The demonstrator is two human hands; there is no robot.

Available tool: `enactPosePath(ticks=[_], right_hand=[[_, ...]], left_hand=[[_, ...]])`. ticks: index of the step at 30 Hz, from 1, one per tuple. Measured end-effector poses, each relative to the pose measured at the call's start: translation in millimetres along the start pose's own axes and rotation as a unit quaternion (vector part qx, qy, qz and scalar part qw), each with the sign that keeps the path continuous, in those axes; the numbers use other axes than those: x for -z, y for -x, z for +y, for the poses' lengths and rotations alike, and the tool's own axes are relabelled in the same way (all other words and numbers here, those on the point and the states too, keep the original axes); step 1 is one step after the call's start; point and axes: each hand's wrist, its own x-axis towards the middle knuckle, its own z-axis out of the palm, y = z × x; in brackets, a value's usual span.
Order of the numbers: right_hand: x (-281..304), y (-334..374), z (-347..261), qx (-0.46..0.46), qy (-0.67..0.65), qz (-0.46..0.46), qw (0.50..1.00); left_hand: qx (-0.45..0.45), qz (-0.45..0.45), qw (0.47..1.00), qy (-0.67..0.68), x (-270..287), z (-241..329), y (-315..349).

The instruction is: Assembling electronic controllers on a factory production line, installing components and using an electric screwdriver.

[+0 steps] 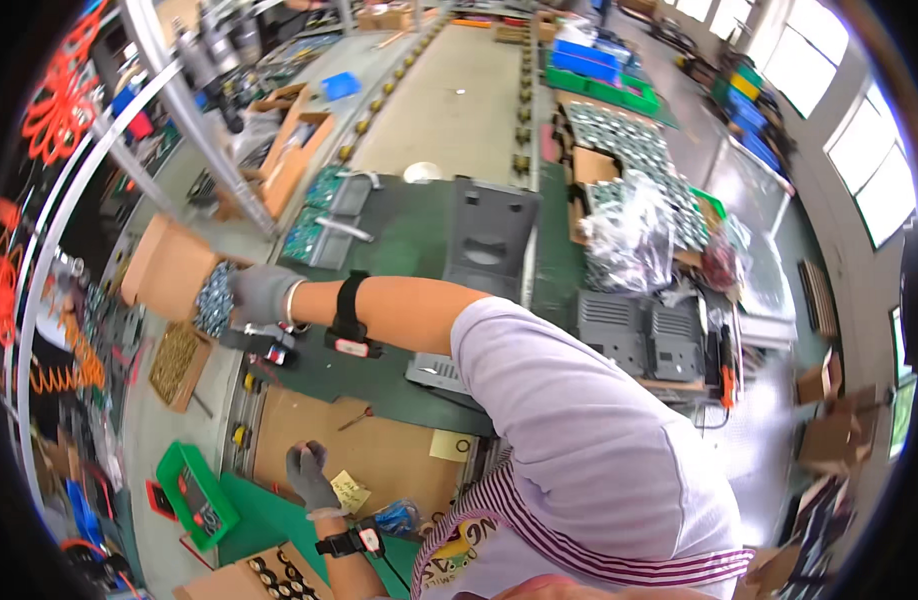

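My right hand point(263, 295), in a grey glove, reaches across to the left into a cardboard box point(169, 270) of small silvery screws point(216, 300). Its fingertips are at the screws and hidden from me, so their grip does not show. Lower down, my left hand point(311, 478), also gloved, hovers over a brown board point(299, 425) beside a yellow note point(349, 492). Its fingers are curled together; whatever may be in them is too small to make out. A dark grey plastic housing point(489, 232) lies on the green mat point(404, 230) beyond my right arm.
Brass-coloured screws fill a smaller box point(177, 365) near my right hand. A green bin point(197, 495) stands at the lower left. Circuit boards point(314, 225) lie in trays on the mat. More grey housings point(639, 335) and bagged parts point(629, 235) are stacked on the right. A metal post point(194, 110) rises at the left.
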Motion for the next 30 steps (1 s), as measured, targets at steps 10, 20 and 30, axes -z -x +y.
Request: enactPosePath(ticks=[10, 20, 30], right_hand=[[18, 73, 66, -0.102, -0.048, 0.074, 0.991], [-20, 37, -18, 0.002, -0.367, 0.269, 0.891], [190, 63, -15, 0.189, -0.155, 0.245, 0.938]], left_hand=[[0.223, -0.250, 0.941, -0.046, -127, -13, 49], [0.038, -0.406, 0.902, -0.139, -193, -23, 121], [0.182, -0.585, 0.789, -0.050, -200, 19, 115]])
